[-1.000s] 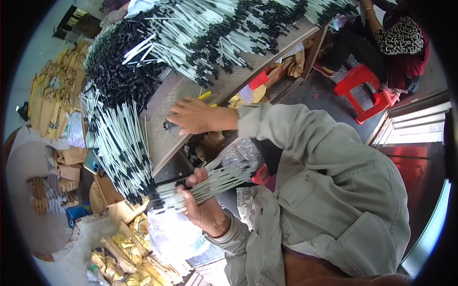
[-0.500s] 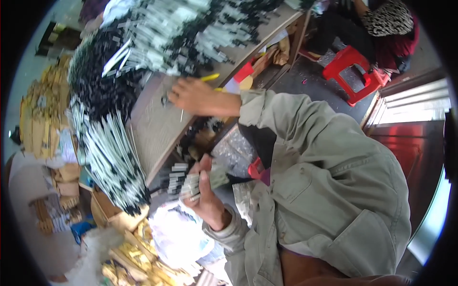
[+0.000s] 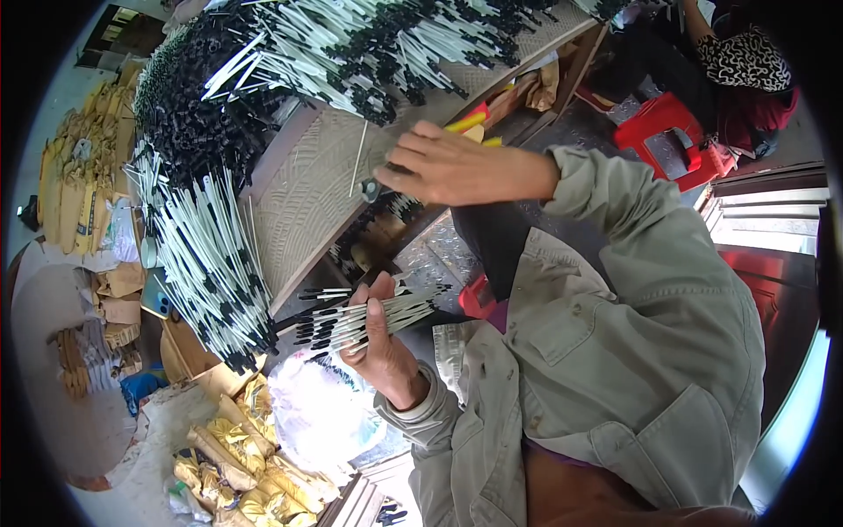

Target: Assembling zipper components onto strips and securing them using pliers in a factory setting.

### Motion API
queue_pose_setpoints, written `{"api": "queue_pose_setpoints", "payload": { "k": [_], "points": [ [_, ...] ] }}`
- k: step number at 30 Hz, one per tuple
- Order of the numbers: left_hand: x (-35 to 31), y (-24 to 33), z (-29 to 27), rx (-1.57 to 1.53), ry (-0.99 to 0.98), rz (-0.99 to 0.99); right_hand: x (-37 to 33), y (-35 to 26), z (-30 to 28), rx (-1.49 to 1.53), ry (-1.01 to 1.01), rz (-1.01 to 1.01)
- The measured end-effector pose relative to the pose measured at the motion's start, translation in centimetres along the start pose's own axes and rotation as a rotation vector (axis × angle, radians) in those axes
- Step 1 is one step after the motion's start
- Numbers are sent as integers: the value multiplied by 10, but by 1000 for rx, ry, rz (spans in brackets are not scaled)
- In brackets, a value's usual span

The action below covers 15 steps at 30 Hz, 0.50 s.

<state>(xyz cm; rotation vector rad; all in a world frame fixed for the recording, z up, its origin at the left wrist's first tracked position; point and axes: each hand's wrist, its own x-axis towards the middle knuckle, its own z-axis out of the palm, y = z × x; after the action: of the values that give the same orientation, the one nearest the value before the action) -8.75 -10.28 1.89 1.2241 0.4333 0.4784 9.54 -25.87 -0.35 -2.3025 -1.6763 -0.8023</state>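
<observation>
My left hand [image 3: 382, 356] is closed round a bundle of thin white sticks with black ends [image 3: 395, 312], thumb across the top. Higher up, over the table's front edge, is my right hand [image 3: 448, 167], its fingers curled round a tool with two yellow handles [image 3: 471, 120]. A round grey part [image 3: 371, 190] shows by its fingertips; the rest of the tool is hidden. Beside it, a single slim white stick [image 3: 358, 158] slants over the tabletop [image 3: 303, 189]. More white, black-ended sticks [image 3: 325, 53] lie heaped across the table.
At the table's left end hangs another mass of sticks [image 3: 211, 263], below a dark pile [image 3: 206, 97]. Underneath lie a bright plastic bag [image 3: 320, 404] and yellow-wrapped bundles [image 3: 263, 465]. A red stool [image 3: 654, 132] stands at far right near another person [image 3: 746, 61].
My right hand with the yellow-handled tool has shifted right, from over the tabletop to its front edge. The left hand keeps its bundle in nearly the same place. The view has tilted slightly.
</observation>
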Motion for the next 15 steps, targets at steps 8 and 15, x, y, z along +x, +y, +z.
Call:
{"api": "queue_pose_setpoints", "payload": {
  "k": [8, 15],
  "points": [
    [4, -2, 13, -34, -80, -26, 5, 40, 38, 24, 52, -75],
    [13, 0, 17, 114, -244, -49, 21, 33, 63, 75, 157, -21]
  ]
}}
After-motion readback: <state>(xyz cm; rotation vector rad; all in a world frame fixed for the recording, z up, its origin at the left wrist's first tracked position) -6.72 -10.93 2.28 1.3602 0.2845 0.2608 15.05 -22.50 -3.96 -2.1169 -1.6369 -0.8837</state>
